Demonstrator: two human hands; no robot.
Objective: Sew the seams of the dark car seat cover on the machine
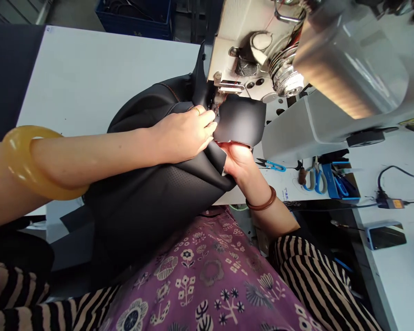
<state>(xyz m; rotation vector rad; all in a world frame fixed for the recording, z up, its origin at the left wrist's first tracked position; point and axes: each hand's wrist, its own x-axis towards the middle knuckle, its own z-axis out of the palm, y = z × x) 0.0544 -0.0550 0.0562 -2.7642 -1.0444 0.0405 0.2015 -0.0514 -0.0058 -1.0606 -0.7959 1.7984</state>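
Observation:
A large black leather cover [179,184] with perforated patches and stitched seams lies bunched over the sewing table and hangs toward my lap. My left hand [182,133] presses on it from above, its fingers bent and close together on the leather beside the needle area. My right hand [239,161] is turned palm up at the near edge of a smooth black leather panel [243,119], holding that edge; its fingertips are hidden under the material. The sewing machine's needle and presser foot [216,108] stand over the leather just beyond my left fingertips.
The sewing machine head [248,50] rises close above my hands. Right of it lie blue thread snips [272,165], blue-handled scissors [315,179], a blue tool box [341,181] and a phone [386,235]. A blue crate [134,20] stands behind the white tabletop [100,69].

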